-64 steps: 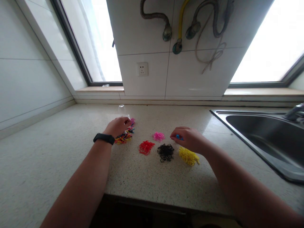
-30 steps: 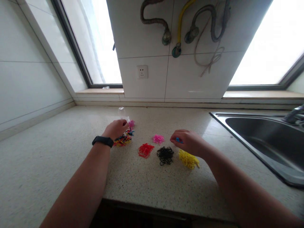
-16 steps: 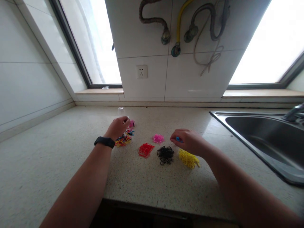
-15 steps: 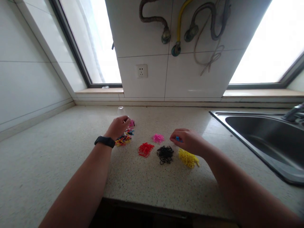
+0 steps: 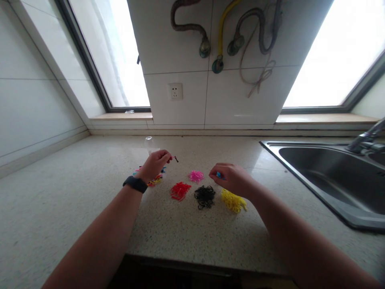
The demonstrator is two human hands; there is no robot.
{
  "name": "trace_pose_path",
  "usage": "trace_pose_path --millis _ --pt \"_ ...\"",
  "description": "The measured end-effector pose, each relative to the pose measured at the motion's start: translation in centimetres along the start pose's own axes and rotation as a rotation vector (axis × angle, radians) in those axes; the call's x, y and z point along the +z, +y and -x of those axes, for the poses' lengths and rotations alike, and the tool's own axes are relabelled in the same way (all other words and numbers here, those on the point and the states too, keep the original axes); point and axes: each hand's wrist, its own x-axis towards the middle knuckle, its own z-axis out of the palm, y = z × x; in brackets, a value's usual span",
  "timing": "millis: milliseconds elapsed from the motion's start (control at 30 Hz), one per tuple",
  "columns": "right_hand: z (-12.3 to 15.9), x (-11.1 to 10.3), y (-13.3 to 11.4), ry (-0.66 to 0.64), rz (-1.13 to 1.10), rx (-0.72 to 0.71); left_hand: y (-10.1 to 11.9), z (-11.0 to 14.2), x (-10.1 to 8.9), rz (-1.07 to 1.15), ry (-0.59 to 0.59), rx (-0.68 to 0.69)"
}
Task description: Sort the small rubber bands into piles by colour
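Observation:
My left hand point(image 5: 155, 163), wearing a black wristband, is closed in a pinch. A small dark rubber band point(image 5: 176, 159) sticks out to the right of its fingertips, with a thin pinkish bit beside it. Below that hand, partly hidden by it, lies a mixed-colour pile of rubber bands point(image 5: 155, 180). My right hand point(image 5: 230, 177) is curled shut around something small and blue point(image 5: 219, 175), mostly covered by the fingers. It hovers above and behind the yellow pile point(image 5: 234, 201). Between the hands are a pink pile point(image 5: 196, 176), a red pile point(image 5: 180, 191) and a black pile point(image 5: 205, 197).
A clear plastic cup point(image 5: 148, 144) stands behind my left hand. To the right, a steel sink point(image 5: 270, 149) with a faucet point(image 5: 365, 138) is set into the speckled counter point(image 5: 180, 233). The tiled wall at the back carries a socket point(image 5: 175, 91) and hoses.
My left hand has moved right, off the mixed pile, and the dark band now shows beyond its fingertips. The right hand stays nearly in place. The whole view has shifted slightly.

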Motion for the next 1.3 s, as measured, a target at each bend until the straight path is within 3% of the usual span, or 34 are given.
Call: trace_pose_path --millis 333,467,733,1100,1300 --pt "-0.8 2.1 -2.9 0.122 -0.371 0.125 4.9 2.1 3.6 0.268 -0.160 -0.031" --pt "-0.9 2.5 -3.6 0.123 -0.430 0.124 5.8 2.7 4.7 0.308 -0.194 -0.030" --pt "-0.9 2.5 -3.5 0.126 -0.318 0.037 5.4 2.5 4.5 0.310 -0.181 0.007" --pt "-1.0 1.4 -1.2 0.454 -0.519 0.179 7.8 3.9 4.7 0.364 -0.218 0.096" --pt "-1.1 1.2 -0.4 0.478 -0.486 0.195 8.7 4.6 4.5 0.414 -0.183 0.147"
